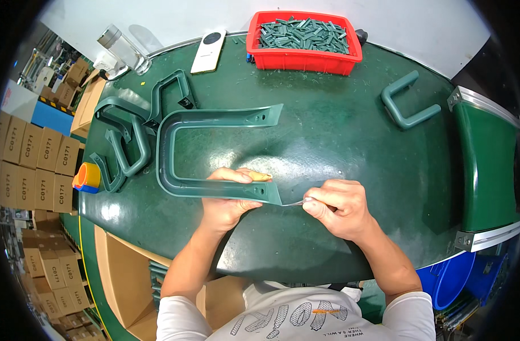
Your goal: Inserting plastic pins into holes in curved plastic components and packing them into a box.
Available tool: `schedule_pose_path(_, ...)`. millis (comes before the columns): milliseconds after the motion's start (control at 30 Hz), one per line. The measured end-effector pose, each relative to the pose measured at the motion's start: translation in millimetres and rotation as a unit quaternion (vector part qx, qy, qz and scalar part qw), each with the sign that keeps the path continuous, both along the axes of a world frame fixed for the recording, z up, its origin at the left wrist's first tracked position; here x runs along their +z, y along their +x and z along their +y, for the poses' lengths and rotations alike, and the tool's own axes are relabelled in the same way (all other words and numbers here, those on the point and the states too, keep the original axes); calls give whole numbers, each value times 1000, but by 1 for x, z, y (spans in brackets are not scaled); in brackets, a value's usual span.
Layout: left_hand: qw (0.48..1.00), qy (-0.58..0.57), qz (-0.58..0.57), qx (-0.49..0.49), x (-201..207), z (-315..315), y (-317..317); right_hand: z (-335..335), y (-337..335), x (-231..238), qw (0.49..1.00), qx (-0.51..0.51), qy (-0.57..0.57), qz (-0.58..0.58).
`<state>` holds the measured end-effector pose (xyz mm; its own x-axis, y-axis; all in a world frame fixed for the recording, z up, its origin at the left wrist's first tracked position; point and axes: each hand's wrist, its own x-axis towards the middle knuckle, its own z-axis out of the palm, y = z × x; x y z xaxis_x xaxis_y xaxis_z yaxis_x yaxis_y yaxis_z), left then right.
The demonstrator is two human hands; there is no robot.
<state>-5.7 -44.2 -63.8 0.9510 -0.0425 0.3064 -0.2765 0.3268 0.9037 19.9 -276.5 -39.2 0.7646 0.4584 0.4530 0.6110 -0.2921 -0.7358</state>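
Note:
A large green plastic U-shaped channel piece (165, 149) lies with its open end to the right, its hollow side facing up. My left hand (223, 213) is closed around the near arm of the piece, close to the tip, with a yellow cover on one finger. At that tip my right hand (342, 209) pinches a thin, shiny, blade-like strip (294, 203), which touches the corner of the piece. Most of the strip is hidden in my fingers, so its exact kind is unclear. A hole shows near the end of the far arm.
Several green U-shaped pieces (139, 149) are heaped at left; another green U-shaped piece (391, 108) lies at right. Green offcuts fill a red bin (305, 60) at the back. Nearby are a phone (209, 52), glass bottle (126, 51), tape rolls (88, 177) and a green conveyor (487, 165).

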Motion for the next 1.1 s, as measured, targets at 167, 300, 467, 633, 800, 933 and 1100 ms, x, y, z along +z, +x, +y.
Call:
schedule_pose_path(167,1000,-3,-9,-10,-2,1,0,0,0,0,1000,11,-4,9)
schedule_pose_path(300,1000,-10,14,-5,1,-3,-2,1,0,-1,1000,12,3,4)
schedule_pose_path(467,1000,5,-16,-21,0,-2,-4,2,0,0,1000,-1,-4,-8)
schedule_pose_path(633,999,16,-16,-30,0,-5,-5,4,0,-4,999,-30,3,-31)
schedule_pose_path(800,999,36,-17,-18,1,-8,-5,6,-1,0,998,-58,1,-32)
schedule_pose_path(933,980,77,-90,-158,15,-18,-7,6,6,-9,991,-102,-63,-59)
schedule_pose_path(1100,996,35,-48,-63,6,-15,-4,1,6,6,995,-54,62,50)
